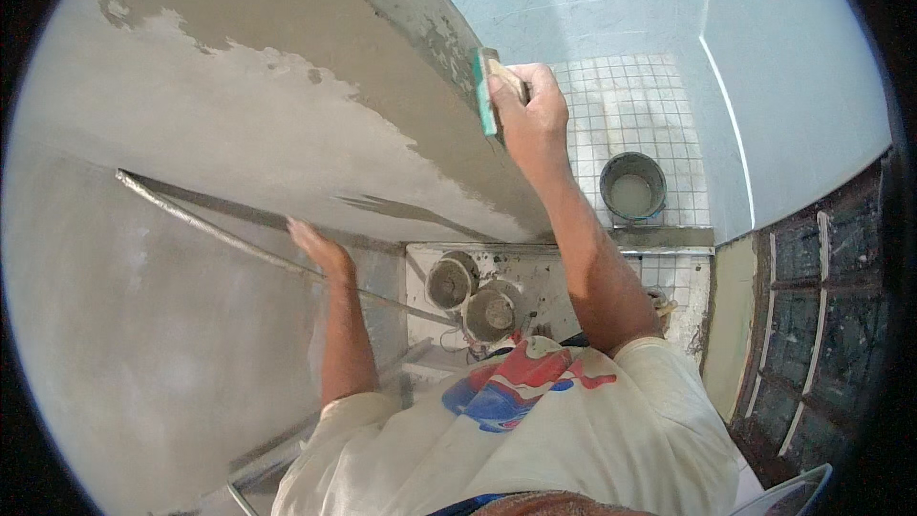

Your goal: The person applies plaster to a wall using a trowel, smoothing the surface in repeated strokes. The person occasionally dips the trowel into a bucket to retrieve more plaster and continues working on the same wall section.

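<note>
My right hand (537, 113) grips the pale handle of a plastering float (485, 100) with a green face. The float's face is against the edge of the plastered wall (382, 86), where a darker, wet-looking coat borders a lighter grey area. My left hand (323, 253) is lower on the left, its fingers stretched out and nothing seen in them. It is close to a long, thin, plaster-smeared rod (205, 225) that leans along the grey wall; whether the hand touches rod or wall I cannot tell.
Two mortar-stained buckets (452, 282) stand on the floor below me. A dark bucket (632, 186) with grey contents sits on white tiles (611, 96) beyond a raised sill (659, 239). Pale blue walls (793, 86) and a dark barred window or door (812, 325) are on the right.
</note>
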### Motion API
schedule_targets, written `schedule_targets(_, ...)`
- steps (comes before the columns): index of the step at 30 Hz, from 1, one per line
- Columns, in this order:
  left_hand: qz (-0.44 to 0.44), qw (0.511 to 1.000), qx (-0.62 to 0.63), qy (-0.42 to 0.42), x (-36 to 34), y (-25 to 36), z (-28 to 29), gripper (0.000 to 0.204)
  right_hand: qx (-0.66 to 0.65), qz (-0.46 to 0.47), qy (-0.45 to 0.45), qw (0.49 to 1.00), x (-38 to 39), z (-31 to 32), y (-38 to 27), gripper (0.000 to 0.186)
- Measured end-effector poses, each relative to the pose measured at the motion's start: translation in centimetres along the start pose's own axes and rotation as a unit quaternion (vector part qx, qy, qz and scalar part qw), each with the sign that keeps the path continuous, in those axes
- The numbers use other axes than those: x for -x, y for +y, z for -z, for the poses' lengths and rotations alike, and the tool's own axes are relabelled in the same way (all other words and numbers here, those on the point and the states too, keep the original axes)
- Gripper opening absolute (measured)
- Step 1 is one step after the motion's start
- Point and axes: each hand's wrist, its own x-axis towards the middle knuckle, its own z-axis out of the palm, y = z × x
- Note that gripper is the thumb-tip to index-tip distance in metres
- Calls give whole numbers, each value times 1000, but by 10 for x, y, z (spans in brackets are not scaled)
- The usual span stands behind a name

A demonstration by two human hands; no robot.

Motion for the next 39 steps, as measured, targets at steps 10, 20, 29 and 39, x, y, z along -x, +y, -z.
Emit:
schedule_targets(10, 118, 768, -303, -552, 352, -205, 172, 36, -207, -185, -65, 959, -16, 65, 33, 28)
schedule_targets(20, -118, 604, -535, -579, 367, -207, 128, 29, -374, -320, -58, 869, 56, 132, 95, 21)
schedule_targets(29, 193, 860, -181, -436, 303, -115, -38, 45, 14, -41, -83, 996, 55, 138, -9, 26)
schedule_targets(39, 58, 641, -219, -733, 387, -173, -76, 72, 14, -309, 114, 944, 184, 335, 177, 27)
